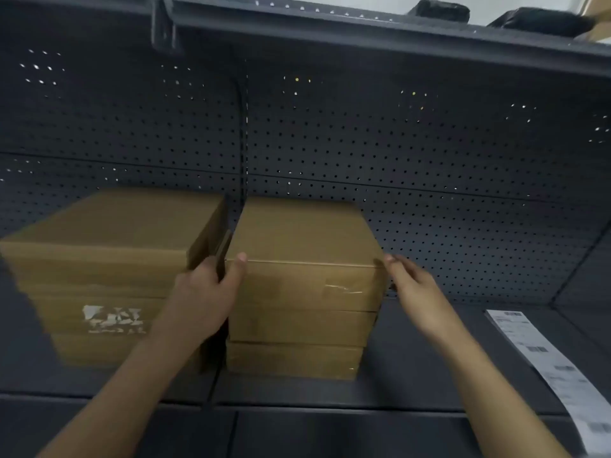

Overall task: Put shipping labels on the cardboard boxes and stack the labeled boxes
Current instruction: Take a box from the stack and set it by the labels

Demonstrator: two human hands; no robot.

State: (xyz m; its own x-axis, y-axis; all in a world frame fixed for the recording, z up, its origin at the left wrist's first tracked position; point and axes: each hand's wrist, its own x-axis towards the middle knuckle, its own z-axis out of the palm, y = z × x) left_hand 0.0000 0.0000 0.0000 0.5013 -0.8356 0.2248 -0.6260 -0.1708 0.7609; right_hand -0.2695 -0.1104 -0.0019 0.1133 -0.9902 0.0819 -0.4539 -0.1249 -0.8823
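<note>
Two stacks of brown cardboard boxes stand side by side on a dark metal shelf (pixel 413 385). The top box (pixel 304 236) of the right stack lies flat, with two more boxes under it. My left hand (pixel 206 299) grips its front left corner, thumb on the top edge and fingers in the gap between the stacks. At the box's front right corner my right hand (pixel 413 285) has straight fingers, touching or nearly touching it. The left stack (pixel 105 259) carries a torn white label remnant (pixel 114 320) on its front. A strip of white shipping labels (pixel 549 368) lies on the shelf at the right.
A perforated dark back panel (pixel 396 143) closes the shelf behind the boxes. An upper shelf (pixel 363 31) overhangs, holding dark wrapped parcels (pixel 542 21). Bare shelf surface lies between the right stack and the label strip.
</note>
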